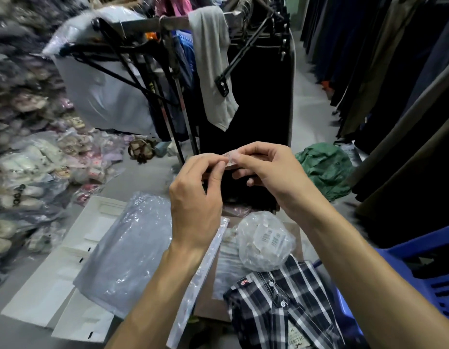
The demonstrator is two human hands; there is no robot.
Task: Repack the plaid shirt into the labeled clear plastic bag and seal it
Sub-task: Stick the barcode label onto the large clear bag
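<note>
The folded plaid shirt, dark with white checks and a paper tag, lies at the bottom right on a cardboard sheet. A crumpled clear plastic bag with barcode labels rests just above its collar. Both hands are raised above these. My left hand and my right hand pinch the two ends of a small clear sticker or tape piece between fingertips. A long clear strip lies under my left forearm.
A large clear bag with a pale garment lies on white cardboard sheets at left. Piles of bagged clothes line the left side. Ahead stands a clothes rack; dark hanging garments at right, a blue plastic crate, a green bag.
</note>
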